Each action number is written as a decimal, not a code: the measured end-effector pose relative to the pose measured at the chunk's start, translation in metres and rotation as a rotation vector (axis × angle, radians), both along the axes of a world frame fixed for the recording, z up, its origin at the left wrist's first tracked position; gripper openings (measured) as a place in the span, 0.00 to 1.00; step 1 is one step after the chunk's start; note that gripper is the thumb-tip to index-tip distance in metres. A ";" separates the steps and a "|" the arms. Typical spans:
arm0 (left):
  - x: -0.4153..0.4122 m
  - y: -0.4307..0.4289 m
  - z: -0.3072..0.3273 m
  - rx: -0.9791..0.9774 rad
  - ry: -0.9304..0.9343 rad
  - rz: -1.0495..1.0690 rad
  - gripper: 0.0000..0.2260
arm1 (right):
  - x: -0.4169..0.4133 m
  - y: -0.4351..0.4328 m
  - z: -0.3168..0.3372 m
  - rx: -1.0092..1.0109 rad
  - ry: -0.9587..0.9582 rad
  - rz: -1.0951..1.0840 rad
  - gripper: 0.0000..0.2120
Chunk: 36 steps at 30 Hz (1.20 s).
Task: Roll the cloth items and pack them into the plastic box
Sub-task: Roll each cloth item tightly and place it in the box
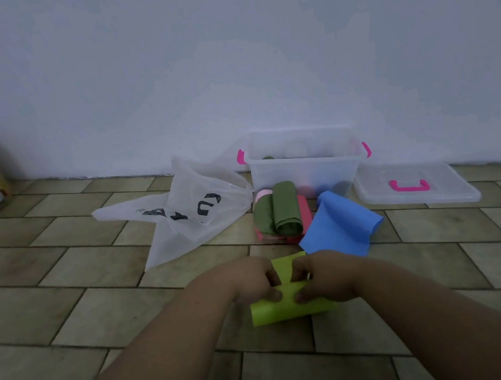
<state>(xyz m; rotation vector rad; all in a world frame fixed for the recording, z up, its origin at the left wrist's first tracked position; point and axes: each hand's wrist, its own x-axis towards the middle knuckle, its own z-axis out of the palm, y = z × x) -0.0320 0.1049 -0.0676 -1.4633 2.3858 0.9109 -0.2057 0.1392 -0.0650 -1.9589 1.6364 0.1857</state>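
Lime-green cloth sheet [290,308] lies on the tiled floor [60,288] close in front, and the left hand [251,281] and right hand [323,277] both grip its folded middle, fingers and thumbs curled round it, side by side. Beyond them the open clear plastic box with pink latches [305,170] stands by the wall, with olive-green rolled cloths [279,211] and a loose blue cloth [338,225] just before it and its clear lid [418,188] to the right.
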 end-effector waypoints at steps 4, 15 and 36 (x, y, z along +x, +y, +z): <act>0.002 -0.002 -0.002 -0.038 -0.013 -0.003 0.16 | -0.005 0.020 -0.014 -0.361 -0.040 0.059 0.21; -0.009 0.012 -0.014 -0.276 -0.006 -0.036 0.24 | -0.001 0.010 -0.019 -0.576 0.081 0.144 0.12; -0.053 0.025 -0.014 0.275 0.816 1.154 0.29 | 0.018 0.000 0.005 -0.138 -0.039 -0.155 0.15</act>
